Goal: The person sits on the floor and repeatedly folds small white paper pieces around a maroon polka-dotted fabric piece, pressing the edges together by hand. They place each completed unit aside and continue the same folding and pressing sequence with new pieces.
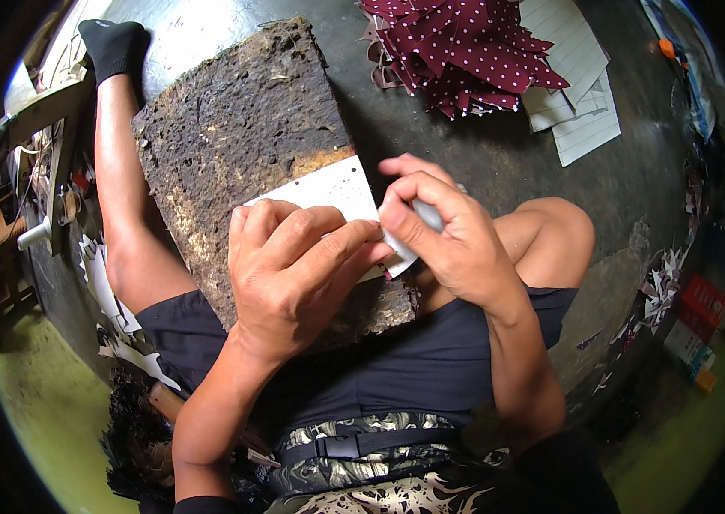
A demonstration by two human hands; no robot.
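A thick, rough, dark brown board (242, 111) lies slantwise across my lap. On its lower right part rests a white sheet (337, 190) with small dark dots near its edges. My left hand (294, 265) bends over the sheet, its fingertips and thumb drawn together at the sheet's right edge. A sliver of maroon shows under that edge. Just right of it, my right hand (448, 231) is curled, thumb against the index finger. A pale grey-white item (426, 216) shows inside its grip, partly hidden and blurred, so its kind is unclear.
A pile of maroon polka-dot cloth pieces (465, 51) lies on the grey floor (499, 163) beyond the board, beside lined paper pieces (589, 124). White and maroon scraps (662, 283) and a red box (702, 301) are at the right. A wooden frame (45, 111) stands at the left.
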